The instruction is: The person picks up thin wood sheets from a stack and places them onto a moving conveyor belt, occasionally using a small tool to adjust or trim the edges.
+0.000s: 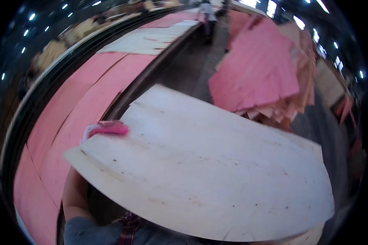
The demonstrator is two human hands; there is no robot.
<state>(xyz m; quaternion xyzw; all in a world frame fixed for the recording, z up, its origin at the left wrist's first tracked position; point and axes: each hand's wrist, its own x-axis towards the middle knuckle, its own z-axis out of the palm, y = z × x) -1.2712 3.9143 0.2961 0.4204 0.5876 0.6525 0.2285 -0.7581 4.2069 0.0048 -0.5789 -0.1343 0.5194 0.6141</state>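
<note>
A large pale wood veneer sheet [216, 167] with small dark knots fills the middle and lower right, held up in front of my body. At its left edge my left hand [110, 128], in a pink-and-white glove, is closed with the fingers curled over the top face. My left forearm passes under the sheet's near-left corner. I cannot see my right hand. Beneath the sheet's far-right edge another pale edge shows, perhaps a second sheet.
On the left runs a long table bearing pink veneer sheets [86, 94], with whitish sheets [151, 38] farther along. A pile of pink sheets [257, 69] stands at the right beyond a dark aisle [184, 69]. A person [207, 16] stands at the far end.
</note>
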